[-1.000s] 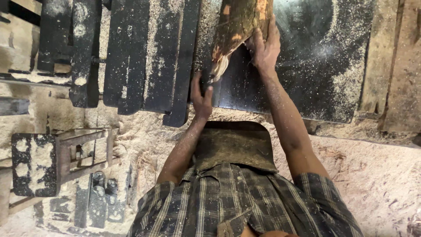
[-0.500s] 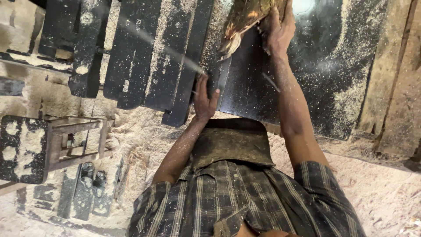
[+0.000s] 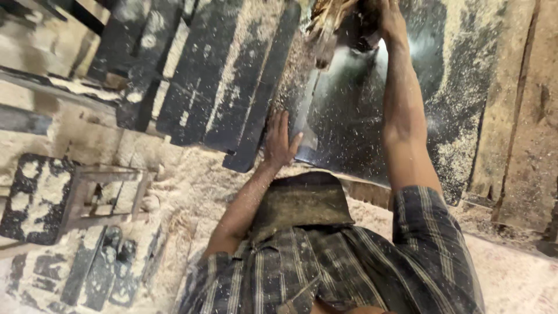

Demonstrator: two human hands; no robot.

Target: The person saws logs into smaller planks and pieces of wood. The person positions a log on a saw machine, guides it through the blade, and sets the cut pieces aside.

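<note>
Well left of both hands stands a dusty stool (image 3: 43, 200) on sawdust. Dark planks (image 3: 192, 75) lie just left of the left hand (image 3: 281, 139), which rests flat, fingers spread, on the edge of the black table (image 3: 349, 134). Farther up, the right hand (image 3: 390, 23) grips a wood piece (image 3: 328, 20), sawdust flying.

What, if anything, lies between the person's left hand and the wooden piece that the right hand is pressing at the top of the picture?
Nothing solid. The left hand lies flat on the dark table; the right hand holds the wood piece farther up. Between them are only bare tabletop and flying sawdust.
</note>
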